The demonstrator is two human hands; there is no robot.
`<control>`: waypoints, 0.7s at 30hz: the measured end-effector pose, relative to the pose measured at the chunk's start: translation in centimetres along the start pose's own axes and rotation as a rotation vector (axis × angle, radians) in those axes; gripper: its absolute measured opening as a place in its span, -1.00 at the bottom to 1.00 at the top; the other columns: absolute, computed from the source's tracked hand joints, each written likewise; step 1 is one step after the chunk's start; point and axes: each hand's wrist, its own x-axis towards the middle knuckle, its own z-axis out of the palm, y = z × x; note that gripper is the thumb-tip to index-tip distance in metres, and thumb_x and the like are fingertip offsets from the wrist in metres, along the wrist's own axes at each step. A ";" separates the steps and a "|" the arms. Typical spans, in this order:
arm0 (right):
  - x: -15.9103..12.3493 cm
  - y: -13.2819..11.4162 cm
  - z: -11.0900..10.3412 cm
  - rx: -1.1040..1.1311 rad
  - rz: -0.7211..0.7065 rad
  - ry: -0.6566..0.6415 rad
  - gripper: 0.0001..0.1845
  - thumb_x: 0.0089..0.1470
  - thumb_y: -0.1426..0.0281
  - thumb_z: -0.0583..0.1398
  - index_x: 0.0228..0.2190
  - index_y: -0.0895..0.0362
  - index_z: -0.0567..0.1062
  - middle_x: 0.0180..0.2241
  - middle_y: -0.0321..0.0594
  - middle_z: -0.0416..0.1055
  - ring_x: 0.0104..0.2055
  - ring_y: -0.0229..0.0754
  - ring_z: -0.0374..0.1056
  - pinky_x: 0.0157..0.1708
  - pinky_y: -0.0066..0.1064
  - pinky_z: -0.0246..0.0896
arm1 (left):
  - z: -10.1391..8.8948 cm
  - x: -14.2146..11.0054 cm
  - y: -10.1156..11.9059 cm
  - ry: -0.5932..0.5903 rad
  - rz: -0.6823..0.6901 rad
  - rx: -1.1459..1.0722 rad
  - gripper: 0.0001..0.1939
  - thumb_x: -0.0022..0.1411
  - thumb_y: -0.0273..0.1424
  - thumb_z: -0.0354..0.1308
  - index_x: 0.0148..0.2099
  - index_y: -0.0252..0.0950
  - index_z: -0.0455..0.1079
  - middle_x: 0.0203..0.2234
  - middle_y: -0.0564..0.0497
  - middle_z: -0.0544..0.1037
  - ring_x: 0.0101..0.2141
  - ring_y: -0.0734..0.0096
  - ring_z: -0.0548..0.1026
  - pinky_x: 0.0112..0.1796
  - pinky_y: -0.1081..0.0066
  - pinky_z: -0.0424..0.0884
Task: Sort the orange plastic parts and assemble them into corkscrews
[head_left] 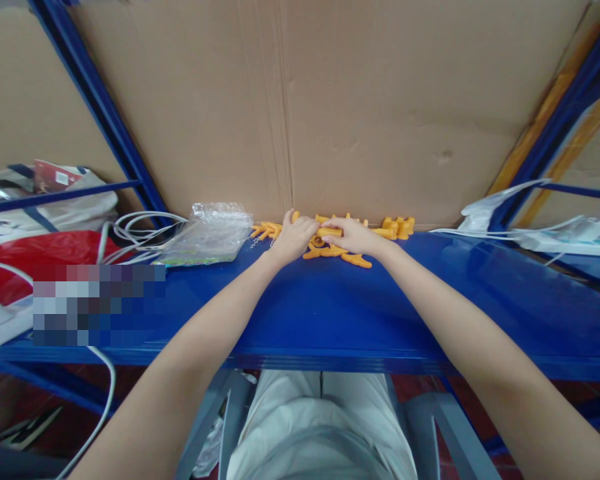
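Both my hands are at the back of the blue table, close together over a row of orange plastic pieces. My left hand (296, 239) is closed with its palm down, and an orange bit (295, 216) shows between its thumb and fingers. My right hand (354, 236) curls its fingers around an orange plastic piece (332, 232), its fingertips close to my left ones. Below the hands lies a long, curved orange piece (357, 260). More orange pieces (267, 231) with small metal chains lie left of my left hand. A blocky orange piece (405, 228) stands on the right.
A clear plastic bag (207, 235) lies left of the pieces, beside coiled white cables (145, 227). Further left are a red bag (55, 250) and a cloth bag (87, 200). A cardboard wall (360, 100) rises behind the blue table (315, 313). A white power strip (575, 241) lies right.
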 end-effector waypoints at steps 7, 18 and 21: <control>-0.8 -0.6 0.1 -0.557 -0.010 -0.067 -0.72 0.24 0.46 0.15 -0.03 0.15 0.52 -0.02 0.06 0.52 0.05 0.09 0.38 -0.04 -0.15 0.12 | -0.7 0.5 1.0 -0.273 -0.095 0.017 -0.69 0.39 -0.45 -0.11 0.05 -0.29 0.40 -0.07 -0.21 0.60 0.00 0.10 0.54 0.01 0.14 0.41; -1.1 -0.5 -0.3 -0.796 -0.189 0.060 -0.69 0.34 0.48 -0.05 -0.09 0.13 0.47 -0.12 0.01 0.48 -0.05 0.04 0.28 -0.01 -0.15 -0.08 | -2.2 1.0 2.6 -0.366 -0.240 -0.015 -0.59 0.51 -0.20 -0.22 0.04 -0.31 0.36 -0.11 -0.19 0.64 -0.05 0.10 0.61 -0.11 0.30 0.45; -1.1 -0.3 -0.2 -0.782 -0.189 0.060 -0.67 0.34 0.50 -0.06 -0.07 0.14 0.46 -0.10 0.03 0.50 -0.04 0.05 0.29 0.00 -0.14 -0.07 | -2.3 1.0 2.7 -0.355 -0.238 -0.008 -0.56 0.50 -0.18 -0.24 0.03 -0.30 0.39 -0.13 -0.18 0.65 -0.09 0.11 0.62 -0.14 0.32 0.45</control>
